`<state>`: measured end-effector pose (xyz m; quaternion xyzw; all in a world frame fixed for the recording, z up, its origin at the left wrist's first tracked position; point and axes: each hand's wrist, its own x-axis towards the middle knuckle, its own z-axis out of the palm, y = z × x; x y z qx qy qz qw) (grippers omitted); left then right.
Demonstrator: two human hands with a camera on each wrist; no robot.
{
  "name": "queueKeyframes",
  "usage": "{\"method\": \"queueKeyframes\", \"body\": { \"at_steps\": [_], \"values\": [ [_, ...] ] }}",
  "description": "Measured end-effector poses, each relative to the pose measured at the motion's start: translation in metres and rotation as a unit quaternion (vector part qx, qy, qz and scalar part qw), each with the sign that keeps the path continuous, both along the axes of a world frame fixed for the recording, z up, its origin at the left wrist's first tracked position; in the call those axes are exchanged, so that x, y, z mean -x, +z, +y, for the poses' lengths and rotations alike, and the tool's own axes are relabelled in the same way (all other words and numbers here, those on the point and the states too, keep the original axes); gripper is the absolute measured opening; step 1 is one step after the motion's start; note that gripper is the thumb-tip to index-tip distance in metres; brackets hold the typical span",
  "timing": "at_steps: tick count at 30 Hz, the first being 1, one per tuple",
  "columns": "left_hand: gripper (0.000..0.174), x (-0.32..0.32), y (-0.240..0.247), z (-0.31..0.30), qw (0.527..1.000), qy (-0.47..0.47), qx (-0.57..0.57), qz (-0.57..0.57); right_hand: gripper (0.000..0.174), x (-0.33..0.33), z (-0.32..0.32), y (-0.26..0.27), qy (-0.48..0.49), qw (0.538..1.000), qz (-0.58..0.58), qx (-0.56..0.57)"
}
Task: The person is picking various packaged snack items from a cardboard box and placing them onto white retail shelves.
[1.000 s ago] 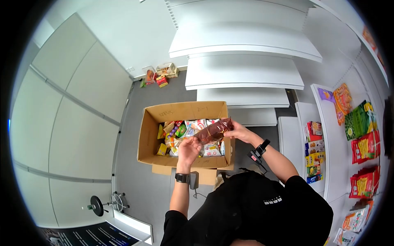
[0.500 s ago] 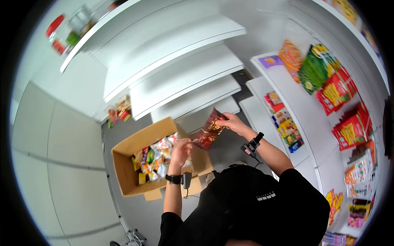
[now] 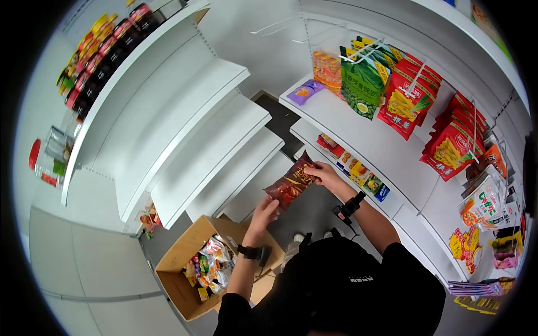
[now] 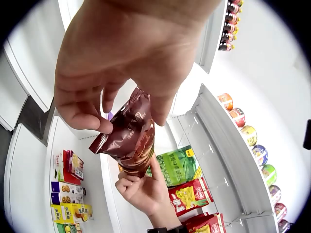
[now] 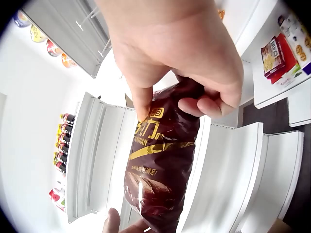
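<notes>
Between both hands a dark brown, glossy packet with gold print (image 3: 291,180) is held in front of the body, tilted. The right hand (image 3: 326,177) grips its upper right end; in the right wrist view the thumb and fingers of that hand (image 5: 182,73) pinch the packet's end (image 5: 163,160). At the lower left end, the left hand (image 3: 264,215) has its fingertips at the packet's edge. The left wrist view has the left hand (image 4: 121,63) with thumb and fingers about the packet (image 4: 131,133).
An open cardboard box (image 3: 185,269) of assorted packets stands on the floor at lower left. White shelves (image 3: 218,145) rise beyond it. On the right, shelving holds red bags (image 3: 408,103), green bags (image 3: 364,84), small boxes (image 3: 358,171) and a purple packet (image 3: 305,91). Bottles (image 3: 103,61) line the upper left shelf.
The view has swung right toward the stocked shelves, and the box now lies lower left. The packet has moved away from above the box, with both hands still at it.
</notes>
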<state>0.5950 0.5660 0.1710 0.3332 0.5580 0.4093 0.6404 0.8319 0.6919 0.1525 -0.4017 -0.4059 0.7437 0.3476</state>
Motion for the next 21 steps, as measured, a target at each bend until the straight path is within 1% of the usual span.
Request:
{"method": "queueKeyframes", "body": {
  "at_steps": [3,4,7,10,13,16,17,18,19,21],
  "values": [
    [0.03,-0.008,-0.008,0.027,0.998,-0.057,0.024,0.021,0.027,-0.01,0.008,-0.007,-0.016,1.0,-0.005,0.008],
    [0.028,-0.007,-0.018,0.036,0.998,-0.062,0.026,0.023,0.03,-0.013,0.011,-0.008,-0.018,1.0,-0.011,0.007],
    [0.029,-0.012,-0.013,0.065,0.994,-0.097,0.04,0.034,0.033,-0.015,0.023,-0.012,-0.034,0.999,-0.024,0.006],
    [0.029,-0.007,-0.023,0.097,0.991,-0.123,0.051,0.035,0.037,-0.013,0.045,-0.014,-0.05,0.997,-0.053,-0.002],
    [0.029,0.003,-0.027,0.136,0.989,-0.145,0.028,0.018,0.038,-0.002,0.072,-0.011,-0.062,0.994,-0.093,-0.011],
    [0.029,0.009,-0.018,0.173,0.994,-0.107,-0.035,0.003,0.036,0.012,0.109,-0.011,-0.068,0.99,-0.125,-0.021],
    [0.03,0.015,-0.02,0.187,0.994,-0.106,-0.03,-0.005,0.035,0.017,0.115,-0.011,-0.068,0.988,-0.136,-0.017],
    [0.029,0.02,-0.021,0.199,0.992,-0.116,-0.037,-0.029,0.043,0.021,0.124,-0.011,-0.062,0.988,-0.143,-0.013],
    [0.029,0.025,-0.021,0.211,0.99,-0.126,-0.046,-0.05,0.048,0.027,0.13,-0.011,-0.093,0.986,-0.135,-0.017],
    [0.028,0.035,-0.041,0.239,0.991,-0.127,-0.009,-0.042,0.057,0.037,0.139,-0.005,-0.161,0.979,-0.12,-0.026]
  ]
}}
